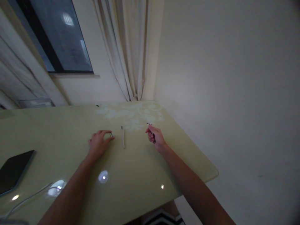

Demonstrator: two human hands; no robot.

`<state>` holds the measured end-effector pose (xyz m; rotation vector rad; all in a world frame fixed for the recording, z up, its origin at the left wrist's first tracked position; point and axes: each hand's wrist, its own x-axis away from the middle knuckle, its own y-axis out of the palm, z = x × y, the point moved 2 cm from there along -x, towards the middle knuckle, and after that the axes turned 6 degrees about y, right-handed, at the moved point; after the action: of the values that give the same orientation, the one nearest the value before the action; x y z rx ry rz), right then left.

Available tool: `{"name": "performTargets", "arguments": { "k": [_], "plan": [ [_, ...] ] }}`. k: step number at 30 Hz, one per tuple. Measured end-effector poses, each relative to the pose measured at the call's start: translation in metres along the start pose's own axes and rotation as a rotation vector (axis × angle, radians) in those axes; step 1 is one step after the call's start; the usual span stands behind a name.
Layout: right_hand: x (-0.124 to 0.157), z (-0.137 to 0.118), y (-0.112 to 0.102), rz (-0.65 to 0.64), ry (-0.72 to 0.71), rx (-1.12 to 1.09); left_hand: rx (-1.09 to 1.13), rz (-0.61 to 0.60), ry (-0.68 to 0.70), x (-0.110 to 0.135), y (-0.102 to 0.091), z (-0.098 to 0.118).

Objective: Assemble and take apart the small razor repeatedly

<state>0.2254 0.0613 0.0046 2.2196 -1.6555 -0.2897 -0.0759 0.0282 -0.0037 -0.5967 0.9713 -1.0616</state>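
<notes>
Pinching a small object (pixel 111 135), the left hand (pixel 99 143) reaches forward; the right hand (pixel 157 138), curled tightly, grips a slim dark tool (pixel 154 140), forearm slanting in from near right.

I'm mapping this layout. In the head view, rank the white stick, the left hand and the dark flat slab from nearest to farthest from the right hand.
1. White stick: left of the right hand.
2. Left hand: farther left, beyond the stick.
3. Dark flat slab: at the view's far left.
</notes>
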Motion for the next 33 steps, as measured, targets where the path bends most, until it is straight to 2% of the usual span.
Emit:
{"name": "performTargets", "arguments": {
  "k": [4,7,9,15,25,30,33],
  "plan": [
    [0.010,0.002,0.014,-0.077,0.026,0.115,0.437,0.127,0.344,0.018,0.003,0.063],
    [0.017,0.005,0.022,-0.169,0.074,0.108,0.581,0.151,0.454,0.033,0.006,0.098],
    [0.019,0.006,0.025,-0.226,0.104,0.075,0.631,0.151,0.477,0.040,0.008,0.109],
    [0.024,0.006,0.028,-0.331,0.130,0.029,0.696,0.132,0.490,0.046,0.012,0.111],
    [0.020,0.010,0.026,-0.331,0.168,0.042,0.571,0.102,0.575,0.043,0.007,0.112],
    [0.017,0.011,0.024,-0.309,0.159,0.117,0.539,0.074,0.536,0.042,0.005,0.112],
    [0.016,0.010,0.026,-0.277,0.108,0.160,0.634,0.026,0.404,0.041,0.005,0.110]
  ]
}}
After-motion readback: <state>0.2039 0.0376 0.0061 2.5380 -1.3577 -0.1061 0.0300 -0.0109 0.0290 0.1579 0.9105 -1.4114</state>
